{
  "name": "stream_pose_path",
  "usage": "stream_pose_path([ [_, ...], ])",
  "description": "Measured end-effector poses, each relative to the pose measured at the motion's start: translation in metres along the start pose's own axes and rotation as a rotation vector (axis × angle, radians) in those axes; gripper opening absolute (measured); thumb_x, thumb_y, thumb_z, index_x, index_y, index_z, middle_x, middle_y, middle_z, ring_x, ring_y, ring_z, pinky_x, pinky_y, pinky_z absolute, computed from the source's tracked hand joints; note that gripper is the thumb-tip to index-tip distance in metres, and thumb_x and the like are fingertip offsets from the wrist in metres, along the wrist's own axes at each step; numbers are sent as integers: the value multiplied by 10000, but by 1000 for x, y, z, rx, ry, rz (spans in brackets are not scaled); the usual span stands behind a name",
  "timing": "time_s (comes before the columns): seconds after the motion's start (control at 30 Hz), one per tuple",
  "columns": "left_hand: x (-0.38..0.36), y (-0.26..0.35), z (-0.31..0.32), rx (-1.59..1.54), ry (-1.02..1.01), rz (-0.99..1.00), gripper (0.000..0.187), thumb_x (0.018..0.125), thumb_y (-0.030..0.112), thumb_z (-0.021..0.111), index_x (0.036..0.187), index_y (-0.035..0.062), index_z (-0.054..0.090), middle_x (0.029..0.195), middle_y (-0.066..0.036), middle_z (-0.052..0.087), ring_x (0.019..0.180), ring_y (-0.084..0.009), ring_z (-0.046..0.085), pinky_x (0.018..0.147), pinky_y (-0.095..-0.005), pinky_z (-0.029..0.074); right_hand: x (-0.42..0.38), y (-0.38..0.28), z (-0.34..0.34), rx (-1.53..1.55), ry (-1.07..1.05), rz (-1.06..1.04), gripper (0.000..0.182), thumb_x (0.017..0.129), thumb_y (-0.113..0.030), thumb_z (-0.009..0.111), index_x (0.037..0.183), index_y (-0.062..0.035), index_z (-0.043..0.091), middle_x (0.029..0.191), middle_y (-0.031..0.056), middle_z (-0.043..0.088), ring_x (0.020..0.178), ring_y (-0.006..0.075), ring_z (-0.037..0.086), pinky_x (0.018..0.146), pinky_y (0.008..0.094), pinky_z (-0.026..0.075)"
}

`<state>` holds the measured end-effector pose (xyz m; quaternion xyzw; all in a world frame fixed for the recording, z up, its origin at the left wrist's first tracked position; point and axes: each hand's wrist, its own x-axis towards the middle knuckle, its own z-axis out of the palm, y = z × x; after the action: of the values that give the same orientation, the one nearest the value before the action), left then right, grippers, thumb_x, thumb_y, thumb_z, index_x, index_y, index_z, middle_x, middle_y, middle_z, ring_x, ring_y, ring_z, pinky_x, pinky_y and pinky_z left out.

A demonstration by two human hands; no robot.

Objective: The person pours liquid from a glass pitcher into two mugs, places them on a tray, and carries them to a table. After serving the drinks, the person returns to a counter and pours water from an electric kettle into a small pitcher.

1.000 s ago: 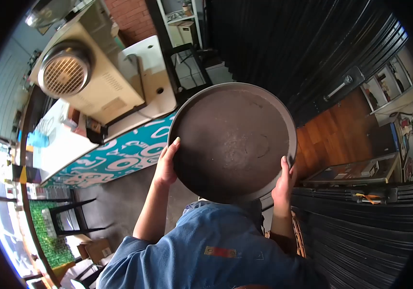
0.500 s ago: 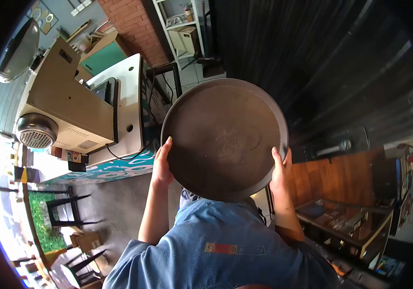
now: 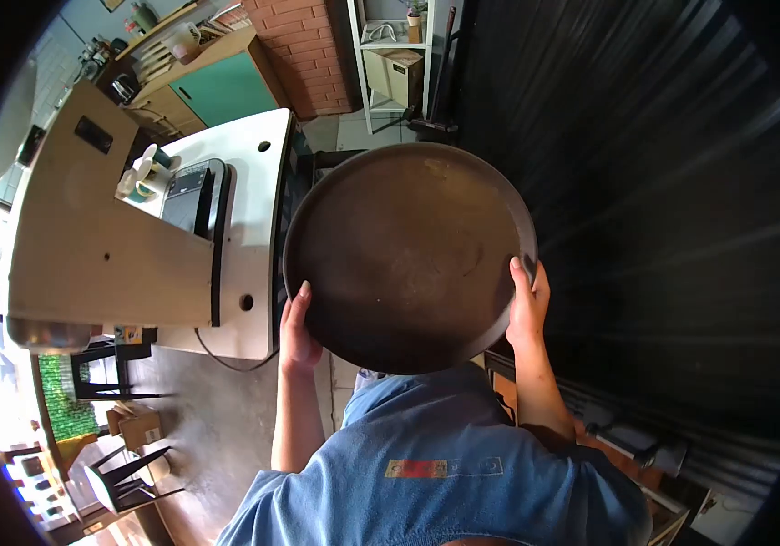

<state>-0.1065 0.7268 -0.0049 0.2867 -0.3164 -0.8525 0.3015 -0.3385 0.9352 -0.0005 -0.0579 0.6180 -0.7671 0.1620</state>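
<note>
A large round dark brown serving tray (image 3: 399, 246) is held out in front of my blue shirt, its inner face turned up toward me. My left hand (image 3: 299, 335) grips the lower left rim, thumb over the edge. On the opposite side my right hand (image 3: 526, 300) clasps the rim, with its thumb on top and the fingers behind. The surface of the tray carries scuffs and pale marks, and nothing stands on it. The fingers under the rim are mostly hidden.
Left of the tray is a white counter (image 3: 258, 205) with a beige machine (image 3: 108, 237), several cups (image 3: 146, 173) and a flat black device (image 3: 194, 196). A dark ribbed wall (image 3: 663, 200) runs along the right. Ahead are a white shelf (image 3: 363, 82) and a green-doored cabinet (image 3: 226, 86).
My view has shifted forward along the counter; cups now show behind the machine, and the wooden surface at right has mostly slipped from view. Both hands still hold the tray, now slightly further left.
</note>
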Motion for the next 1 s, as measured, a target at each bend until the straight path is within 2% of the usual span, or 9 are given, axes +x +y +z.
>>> stream_pose_path([
  [0.13, 51, 10, 15, -14, 28, 10, 406, 941, 275, 513, 1233, -7, 488, 1198, -99, 575, 1097, -208, 550, 940, -346, 440, 58, -12, 29, -11, -23, -27, 376, 885, -251, 623, 1145, 7, 542, 1072, 72, 587, 981, 140, 517, 886, 268, 379],
  [0.17, 63, 14, 20, 78, 15, -30, 507, 938, 326, 468, 1335, 15, 409, 1327, -97, 486, 1217, -248, 456, 1044, -378, 338, 71, -15, 36, -33, -10, -4, 389, 885, -254, 620, 1158, 11, 540, 1079, 79, 587, 988, 144, 519, 891, 272, 380],
  [0.33, 116, 24, 46, 41, 61, 30, 517, 928, 340, 489, 1331, 24, 417, 1322, -107, 488, 1204, -260, 465, 1041, -401, 337, 142, -23, 73, -67, -22, -27, 381, 890, -271, 605, 1133, 19, 561, 1079, 89, 592, 988, 157, 522, 883, 288, 391],
  [0.4, 121, 20, 49, 31, 100, 23, 520, 926, 347, 490, 1331, 29, 419, 1322, -111, 488, 1202, -266, 466, 1041, -408, 335, 167, -28, 86, -73, -92, -45, 382, 890, -287, 603, 1115, 20, 570, 1067, 80, 601, 979, 153, 523, 871, 286, 394],
  [0.47, 143, 26, 58, -66, 104, 103, 493, 934, 298, 497, 1305, -18, 422, 1265, -123, 523, 1134, -239, 526, 980, -367, 408, 199, -31, 98, -66, -154, -62, 386, 889, -294, 602, 1116, 18, 573, 1057, 78, 608, 974, 149, 527, 871, 281, 392],
  [0.63, 163, 28, 89, -55, 222, 242, 499, 928, 304, 489, 1308, -12, 420, 1295, -115, 500, 1186, -233, 482, 1021, -372, 360, 261, -28, 134, -86, -278, -93, 352, 888, -282, 602, 1091, 4, 584, 1010, 64, 613, 941, 140, 534, 839, 272, 404],
  [0.87, 221, 42, 86, -95, 229, 229, 434, 919, 297, 488, 1264, 34, 483, 1266, -94, 523, 1150, -229, 506, 994, -365, 385, 311, -3, 173, -114, -334, -86, 315, 880, -283, 611, 1019, -1, 611, 931, 47, 628, 863, 128, 558, 775, 264, 426],
  [0.93, 248, 45, 85, -98, 274, 210, 440, 922, 311, 486, 1273, 45, 482, 1262, -79, 528, 1153, -222, 504, 991, -362, 387, 330, 9, 180, -165, -276, -26, 295, 877, -282, 617, 968, -2, 611, 868, 33, 616, 804, 115, 541, 737, 262, 422],
  [1.0, 277, 50, 76, -136, 325, 143, 447, 928, 323, 474, 1287, 57, 477, 1271, -71, 525, 1162, -214, 499, 998, -361, 380, 340, 10, 196, -187, -221, -52, 281, 877, -282, 619, 930, -6, 604, 835, 20, 591, 766, 104, 506, 706, 258, 408],
])
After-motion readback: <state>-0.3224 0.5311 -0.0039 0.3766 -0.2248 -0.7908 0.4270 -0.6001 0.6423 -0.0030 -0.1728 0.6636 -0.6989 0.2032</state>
